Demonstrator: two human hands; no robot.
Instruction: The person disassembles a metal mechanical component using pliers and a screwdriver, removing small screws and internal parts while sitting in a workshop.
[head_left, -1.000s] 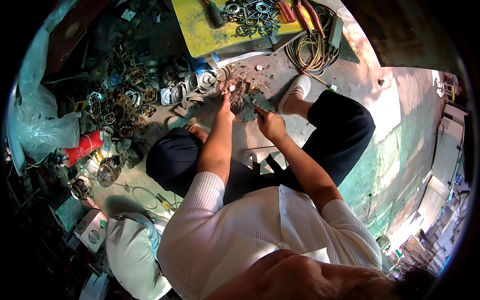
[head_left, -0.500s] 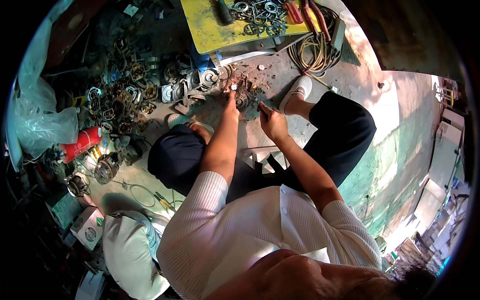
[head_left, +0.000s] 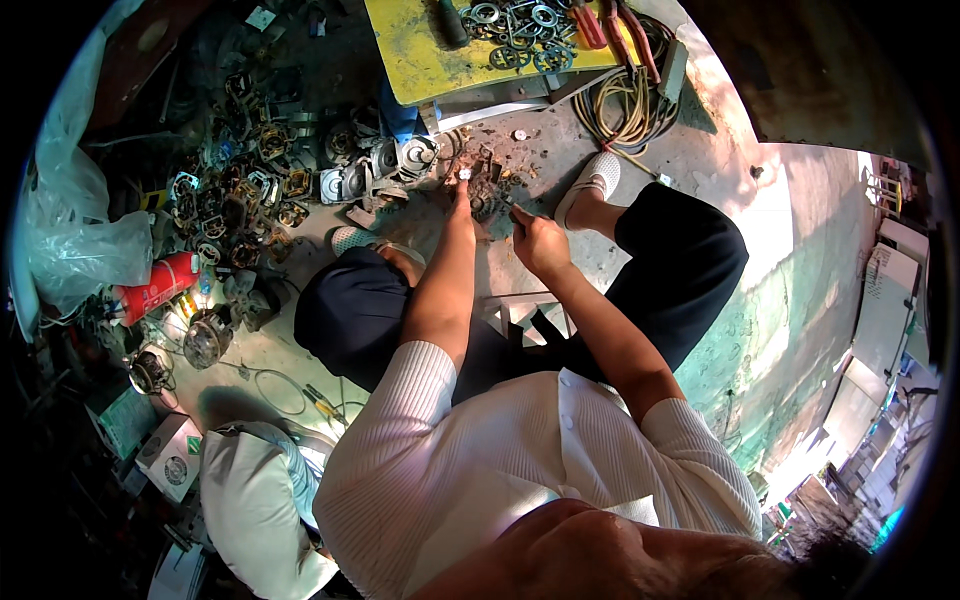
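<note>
Between my feet, my left hand (head_left: 459,196) reaches down to a dark, rough metal part (head_left: 484,197) on the littered floor. Its fingers look closed, but what they grip is too small to make out. A small white round piece (head_left: 465,174) shows at its fingertips. Just right of the part, my right hand (head_left: 541,246) is closed in a fist around a slim tool (head_left: 511,205), whose thin tip points toward the part; the handle is hidden in the palm. Brown crumbs and scraps (head_left: 510,158) surround the work spot.
Ahead stands a yellow-topped low table (head_left: 415,75) with metal rings (head_left: 520,30) and red-handled pliers (head_left: 618,35). A coiled cable (head_left: 615,110) lies right of it. Left are heaped metal parts (head_left: 250,185), a red cylinder (head_left: 160,288) and a pale sack (head_left: 250,500).
My right hand has rolled over slightly and shifted a little left, so its back now faces up more. My left hand stays almost in place.
</note>
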